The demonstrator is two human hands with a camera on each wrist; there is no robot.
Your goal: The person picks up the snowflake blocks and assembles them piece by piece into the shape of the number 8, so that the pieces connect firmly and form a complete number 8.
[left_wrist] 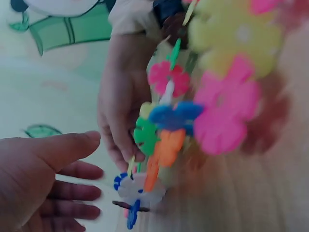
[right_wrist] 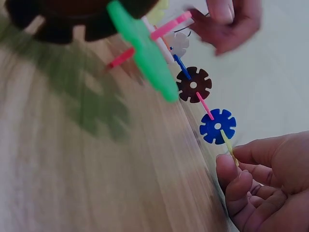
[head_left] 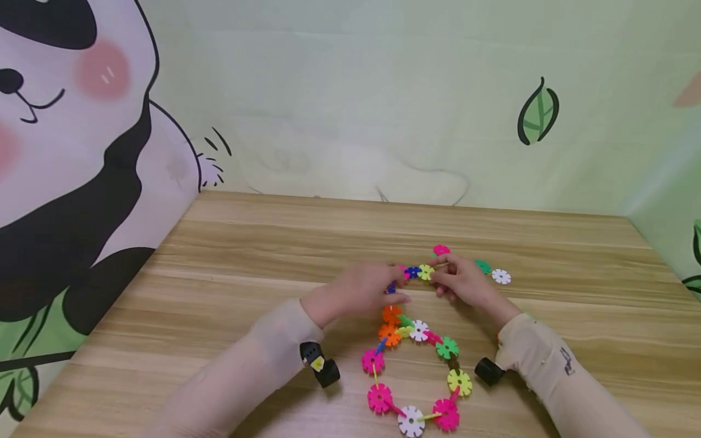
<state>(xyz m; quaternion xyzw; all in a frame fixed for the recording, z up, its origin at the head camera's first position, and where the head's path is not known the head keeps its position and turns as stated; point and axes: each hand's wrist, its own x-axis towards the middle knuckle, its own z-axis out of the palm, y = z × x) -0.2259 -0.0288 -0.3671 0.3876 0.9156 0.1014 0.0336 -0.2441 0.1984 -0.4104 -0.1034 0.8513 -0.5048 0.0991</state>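
Note:
Slotted plastic discs, shaped like flowers, are joined edge to edge into a chain. My right hand (head_left: 468,283) pinches a yellow disc (head_left: 425,269) at the chain's far end between thumb and fingertips. Beside that disc are a blue disc (right_wrist: 210,131) and a brown disc (right_wrist: 184,90), linked by a thin pink one. My left hand (head_left: 356,295) is blurred at the chain's left side in the head view. In the left wrist view its fingers are extended and apart from the pieces. Nearer me, the chain forms a ring with a pink disc (head_left: 373,363) on its left.
Past my right hand lie a pink disc (head_left: 441,249), a green disc (head_left: 483,266) and a white disc (head_left: 498,281) on the wooden table (head_left: 246,255). A wall sheet (head_left: 339,91) with a panda print stands behind the table.

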